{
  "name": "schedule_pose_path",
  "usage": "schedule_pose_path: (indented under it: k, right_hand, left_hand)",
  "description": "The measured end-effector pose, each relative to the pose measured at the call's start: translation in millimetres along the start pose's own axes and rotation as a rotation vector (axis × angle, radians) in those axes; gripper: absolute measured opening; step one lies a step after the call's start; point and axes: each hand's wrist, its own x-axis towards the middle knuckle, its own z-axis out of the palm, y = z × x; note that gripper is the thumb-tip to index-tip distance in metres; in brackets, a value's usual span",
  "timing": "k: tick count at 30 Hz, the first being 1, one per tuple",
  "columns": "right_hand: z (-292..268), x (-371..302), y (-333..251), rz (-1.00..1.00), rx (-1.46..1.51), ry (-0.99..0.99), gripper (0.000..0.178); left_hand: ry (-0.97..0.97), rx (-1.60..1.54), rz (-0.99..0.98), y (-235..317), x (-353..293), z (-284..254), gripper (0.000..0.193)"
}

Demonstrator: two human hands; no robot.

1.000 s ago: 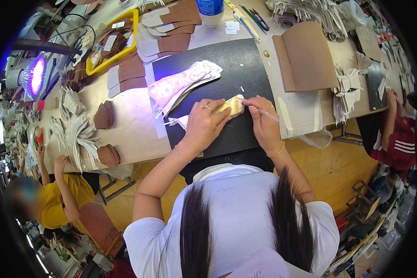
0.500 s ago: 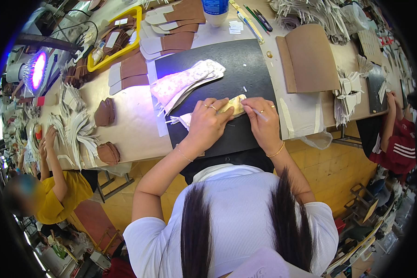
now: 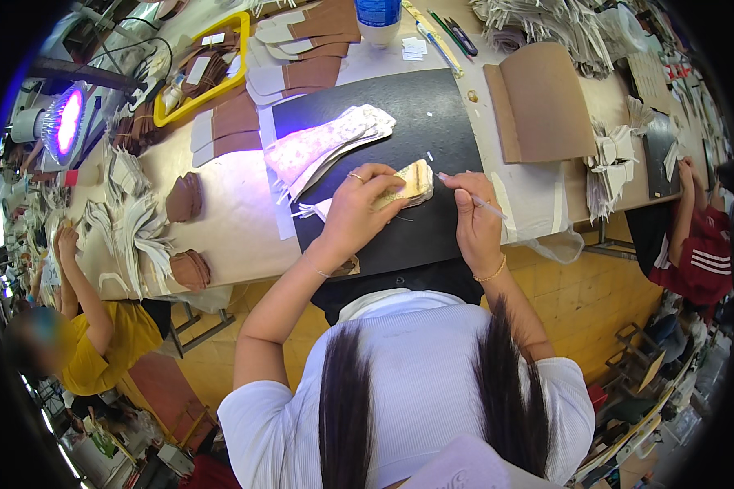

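Over a black mat point(image 3: 420, 244), my left hand point(image 3: 357, 208) grips a small stack of cream and yellowish fabric pieces point(image 3: 416, 183), thumb and fingers closed round its left part. The rounded right end of the stack sticks out. My right hand point(image 3: 477, 220) pinches a slim, clear pen-like tool point(image 3: 489, 208), its tip just right of the stack and apart from it. Beyond my left hand lies a fanned pile of white and pinkish patterned fabric pieces point(image 3: 330, 143). Small white scraps point(image 3: 430, 155) lie on the mat.
A brown folder-like sheet point(image 3: 550, 106) is right of the mat. A blue-labelled bottle point(image 3: 378, 20) and pens point(image 3: 457, 34) stand and lie beyond. At left are a yellow basket point(image 3: 246, 49), a glowing lamp point(image 3: 67, 122) and brown-and-grey pieces point(image 3: 228, 122). Co-workers sit on both sides.
My right hand has drawn back to the right with the tool, away from the fabric stack. More of the stack's end shows in my left hand. The left co-worker's hands have shifted.
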Motion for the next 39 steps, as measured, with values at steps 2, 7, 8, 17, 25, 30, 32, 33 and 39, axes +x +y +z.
schedule_pose_path:
  k: [2, 7, 8, 17, 25, 30, 32, 33, 39]
  right_hand:
    - [1.1, -0.7, 2.3, 0.021, 0.017, -0.018, 0.016]
    - [6.7, -4.9, 3.8, 0.037, 0.043, -0.056, 0.024]
    - [8.1, -4.7, 4.0, 0.028, 0.046, -0.052, 0.025]
    - [8.8, -3.6, 7.8, 0.037, 0.056, -0.026, 0.019]
    - [11.1, -2.6, 7.8, 0.046, 0.099, -0.013, 0.016]
    - [9.5, -3.4, 7.0, 0.126, 0.133, -0.064, 0.027]
    - [11.8, -2.2, 8.2, 0.094, 0.15, -0.021, 0.021]
    - [12.8, -1.8, 8.6, 0.078, 0.158, 0.0, 0.018]
    - [14.4, -3.1, 9.6, 0.1, 0.204, 0.008, 0.017]
  left_hand:
    - [0.0, -0.047, -0.062, 2.9, 2.2, -5.1, 0.029]
    - [-0.005, -0.046, -0.074, 1.5, 4.9, -8.2, 0.03]
    - [-0.028, -0.029, -0.054, -0.4, 3.6, -7.2, 0.031]
    - [-0.028, 0.116, 0.135, -1.6, -0.3, -3.8, 0.034]
    - [-0.056, 0.081, 0.074, -1.4, 0.9, -9.0, 0.04]
    - [0.007, 0.125, 0.18, 2.7, -3.4, -6.5, 0.041]
    - [0.027, 0.168, 0.232, 3.6, -4.4, -6.1, 0.043]
    - [0.036, 0.194, 0.257, 4.4, -4.7, -6.0, 0.043]
    - [0.029, 0.069, 0.139, 6.8, -3.6, -10.9, 0.047]
